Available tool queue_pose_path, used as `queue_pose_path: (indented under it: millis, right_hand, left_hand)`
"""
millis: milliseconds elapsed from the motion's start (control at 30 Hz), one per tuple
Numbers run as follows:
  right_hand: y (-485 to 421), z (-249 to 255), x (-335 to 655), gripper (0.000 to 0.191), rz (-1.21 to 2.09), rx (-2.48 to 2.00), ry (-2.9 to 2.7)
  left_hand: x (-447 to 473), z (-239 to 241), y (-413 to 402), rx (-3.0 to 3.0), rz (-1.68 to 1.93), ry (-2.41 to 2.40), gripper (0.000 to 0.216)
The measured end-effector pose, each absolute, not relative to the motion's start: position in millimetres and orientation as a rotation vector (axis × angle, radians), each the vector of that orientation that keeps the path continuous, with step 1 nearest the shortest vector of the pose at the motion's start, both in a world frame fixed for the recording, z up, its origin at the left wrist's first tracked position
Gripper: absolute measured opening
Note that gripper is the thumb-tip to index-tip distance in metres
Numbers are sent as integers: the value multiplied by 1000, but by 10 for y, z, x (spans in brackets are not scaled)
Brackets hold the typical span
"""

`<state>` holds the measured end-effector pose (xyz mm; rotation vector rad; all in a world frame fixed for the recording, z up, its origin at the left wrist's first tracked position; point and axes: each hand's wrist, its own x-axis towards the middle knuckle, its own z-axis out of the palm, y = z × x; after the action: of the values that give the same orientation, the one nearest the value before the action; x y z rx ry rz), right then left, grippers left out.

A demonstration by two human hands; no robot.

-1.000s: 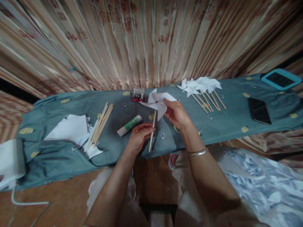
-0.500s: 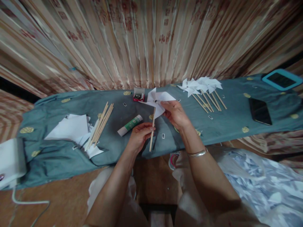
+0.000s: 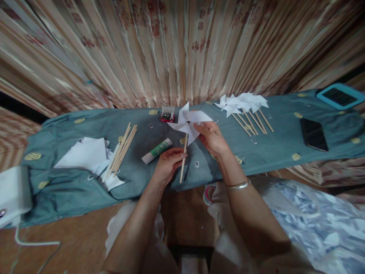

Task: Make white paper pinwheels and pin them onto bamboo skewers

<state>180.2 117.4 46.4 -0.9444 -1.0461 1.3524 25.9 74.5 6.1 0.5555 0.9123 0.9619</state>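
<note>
A white paper pinwheel (image 3: 182,125) with a shiny pin at its centre is held up over the cloth-covered table. My left hand (image 3: 170,163) pinches its wooden stick (image 3: 183,167) partway down. On the pinwheel's right side, my right hand (image 3: 211,137) grips a paper blade between thumb and fingers; some of those fingers are hidden behind the paper. Just behind the pinwheel sits a small open red box (image 3: 167,115) of metal pins. A green and white glue stick (image 3: 156,151) lies beside my left hand.
Several finished pinwheels (image 3: 242,104) lie at the back right, near a black phone (image 3: 313,134) and a blue-framed device (image 3: 340,96). Loose wooden sticks (image 3: 124,150) and white paper pieces (image 3: 85,155) are on the left. A white appliance (image 3: 15,194) stands at the left edge.
The pinwheel's blades have turned slightly about the pin, with the lower blade now further down and more open. Both hands keep nearly the same place and grip.
</note>
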Motion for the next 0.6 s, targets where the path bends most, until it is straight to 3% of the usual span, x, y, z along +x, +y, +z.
queue_pose_path:
  millis: [600]
  right_hand:
    - [1153,446,1792,30,1420,-974,-971]
  left_hand:
    - [270,62,742,563,978,918,35]
